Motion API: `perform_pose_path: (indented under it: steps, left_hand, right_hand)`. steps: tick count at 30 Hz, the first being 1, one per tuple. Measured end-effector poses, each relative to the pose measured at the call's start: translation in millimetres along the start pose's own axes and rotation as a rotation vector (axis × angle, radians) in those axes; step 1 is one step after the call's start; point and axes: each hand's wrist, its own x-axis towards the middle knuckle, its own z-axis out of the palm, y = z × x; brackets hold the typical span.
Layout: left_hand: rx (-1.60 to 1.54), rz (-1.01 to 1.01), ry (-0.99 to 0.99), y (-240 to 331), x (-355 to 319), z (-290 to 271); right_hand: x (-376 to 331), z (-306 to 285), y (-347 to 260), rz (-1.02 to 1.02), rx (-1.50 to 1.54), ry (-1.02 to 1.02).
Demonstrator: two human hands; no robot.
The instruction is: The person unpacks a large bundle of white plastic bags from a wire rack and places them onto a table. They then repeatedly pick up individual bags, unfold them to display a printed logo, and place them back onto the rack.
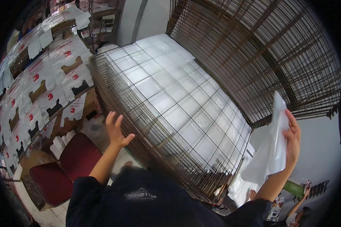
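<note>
My right hand (293, 138) is raised at the right with its fingers closed on a thin, translucent white plastic sheet (267, 155), which hangs down in folds. I cannot tell whether it is a flat sheet or a bag. My left hand (118, 132) is empty, fingers spread, beside the near-left edge of a wire drying rack (138, 142). Several white plastic sheets (174, 85) lie in rows beneath the thin wires of the rack's top lowered layer, some with faint print. Whether my left hand touches the rack edge cannot be made out.
Stacked wire shelves (250, 41) tilt up beyond the rack. A dark red chair (81, 157) stands at the lower left. Printed white cut-out sheets (49, 81) cover racks farther left. At the lower right, a co-worker (297, 217) raises an arm; another hand (252, 194) shows beside white plastic.
</note>
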Motion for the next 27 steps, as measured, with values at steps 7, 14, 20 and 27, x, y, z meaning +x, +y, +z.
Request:
perform_pose_path:
  steps: [7, 14, 20, 27]
  left_hand:
    - [0.049, 0.129, -0.407, -28, 30, 2]
    - [0.038, 0.235, -0.348, -65, 12, 27]
    - [0.022, 0.257, -0.325, -77, -3, 45]
    - [-0.035, 0.357, -0.152, -90, -9, 65]
  right_hand:
    - [73, 161, -67, -0.026, -0.081, -0.509]
    - [140, 230, -90, -0.318, -0.145, -0.706]
    - [196, 209, -57, -0.249, 0.015, -0.319]
    - [223, 168, 116, -0.061, 0.232, 0.136]
